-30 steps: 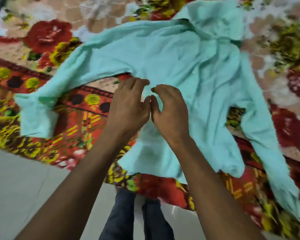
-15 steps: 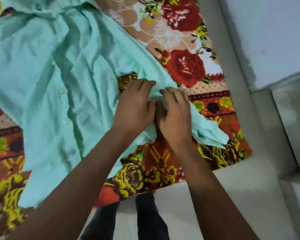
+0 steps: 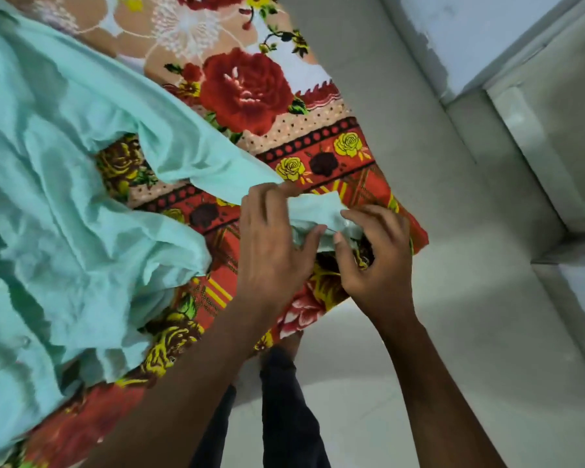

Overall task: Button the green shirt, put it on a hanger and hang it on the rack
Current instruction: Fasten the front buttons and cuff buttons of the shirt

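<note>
The green shirt [image 3: 58, 184] lies spread and wrinkled over a flowered blanket, filling the left half of the view, with two buttons showing on its front at the lower left. Its right sleeve runs out to a cuff [image 3: 318, 211] near the blanket's right corner. My left hand [image 3: 271, 251] grips the cuff from the left, thumb under the cloth. My right hand [image 3: 375, 261] pinches the cuff's other end between thumb and fingers. No hanger or rack is in view.
The flowered blanket [image 3: 250, 92], red, orange and yellow, ends at a corner just right of my hands. Pale tiled floor [image 3: 470, 332] lies to the right and below, with a white wall and step at the upper right. My legs in dark trousers [image 3: 284, 417] stand below.
My view and both hands shifted right, from the shirt's front along the right sleeve to its cuff. Both hands now hold the cuff at the blanket's corner.
</note>
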A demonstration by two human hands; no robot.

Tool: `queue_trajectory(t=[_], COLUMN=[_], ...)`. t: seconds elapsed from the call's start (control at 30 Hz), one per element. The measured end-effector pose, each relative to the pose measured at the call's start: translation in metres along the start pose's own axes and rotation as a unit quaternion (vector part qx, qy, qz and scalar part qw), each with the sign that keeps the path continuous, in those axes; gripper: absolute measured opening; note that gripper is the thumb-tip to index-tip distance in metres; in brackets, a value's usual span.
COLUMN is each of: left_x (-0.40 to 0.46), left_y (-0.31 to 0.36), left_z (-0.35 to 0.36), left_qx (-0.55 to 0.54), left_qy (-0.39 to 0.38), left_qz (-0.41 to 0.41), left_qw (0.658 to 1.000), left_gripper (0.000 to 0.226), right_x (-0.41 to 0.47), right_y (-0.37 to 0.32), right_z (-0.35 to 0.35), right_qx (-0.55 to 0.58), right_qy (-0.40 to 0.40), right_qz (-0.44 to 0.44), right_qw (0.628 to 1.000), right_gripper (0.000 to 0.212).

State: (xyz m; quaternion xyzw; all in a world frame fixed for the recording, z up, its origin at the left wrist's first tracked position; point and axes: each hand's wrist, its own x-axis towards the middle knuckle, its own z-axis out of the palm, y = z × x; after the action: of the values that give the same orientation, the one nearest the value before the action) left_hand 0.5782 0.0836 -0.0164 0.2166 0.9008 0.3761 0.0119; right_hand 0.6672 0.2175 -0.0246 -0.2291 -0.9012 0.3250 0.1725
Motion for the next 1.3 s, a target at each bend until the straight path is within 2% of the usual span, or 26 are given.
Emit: queue_trajectory(t=[0.1, 0.17, 0.23, 0.33, 0.43, 0.63, 0.77, 0.83, 0.87, 0.93, 0.97, 1.17, 1.3], left_x=[-0.019, -0.027, -0.032, -0.031, -0.025, -0.009, -0.001, -0.004, -0.008, -0.016, -0.02, -0.025, -0.027], left_y=[0.009, 0.018, 0.026, 0.026, 0.025, 0.018, 0.015, 0.016, 0.014, 0.011, 0.012, 0.015, 0.013], left_z=[0.003, 0.004, 0.004, 0.006, 0.006, -0.008, -0.016, -0.018, -0.017, -0.017, -0.017, -0.022, -0.025], left_qx=[-0.033, -0.082, -0.106, -0.107, -0.185, -0.313, -0.353, -0.344, -0.334, -0.332, -0.343, -0.445, -0.478], left_qy=[0.072, 0.06, 0.012, -0.037, -0.058, 0.075, 0.101, 0.057, 0.011, -0.074, -0.09, -0.056, -0.075], left_qz=[-0.093, -0.177, -0.238, -0.258, -0.27, -0.284, -0.339, -0.379, -0.392, -0.405, -0.409, -0.424, -0.376], left_qw=[0.992, 0.979, 0.965, 0.959, 0.943, 0.903, 0.866, 0.857, 0.857, 0.848, 0.841, 0.787, 0.79], left_gripper=[0.052, 0.052, 0.051, 0.05, 0.055, 0.056, 0.059, 0.056, 0.052, 0.03, 0.019, 0.02, 0.032], right_x=[-0.005, -0.003, 0.0, 0.003, 0.002, 0.006, 0.011, 0.011, 0.011, 0.009, 0.008, -0.005, -0.007], right_y=[0.008, 0.012, 0.013, 0.012, 0.01, -0.004, -0.013, -0.014, -0.015, -0.015, -0.015, -0.01, -0.007], right_z=[0.001, 0.001, 0.001, 0.0, -0.002, -0.009, -0.006, -0.003, -0.002, 0.0, 0.001, 0.004, 0.007], right_qx=[0.01, 0.025, 0.037, 0.037, 0.054, 0.136, 0.149, 0.146, 0.138, 0.107, 0.088, -0.003, 0.004], right_qy=[-0.018, -0.032, -0.049, -0.058, -0.04, -0.004, 0.018, 0.018, 0.02, 0.019, 0.01, -0.067, -0.072], right_qz=[0.026, 0.046, 0.054, 0.038, 0.017, 0.041, 0.03, 0.028, 0.021, -0.008, -0.028, -0.125, -0.115], right_qw=[0.999, 0.998, 0.997, 0.997, 0.998, 0.99, 0.988, 0.989, 0.99, 0.994, 0.996, 0.99, 0.991], right_gripper=[0.039, 0.044, 0.046, 0.039, 0.03, 0.026, 0.023, 0.024, 0.024, 0.024, 0.024, 0.029, 0.029])
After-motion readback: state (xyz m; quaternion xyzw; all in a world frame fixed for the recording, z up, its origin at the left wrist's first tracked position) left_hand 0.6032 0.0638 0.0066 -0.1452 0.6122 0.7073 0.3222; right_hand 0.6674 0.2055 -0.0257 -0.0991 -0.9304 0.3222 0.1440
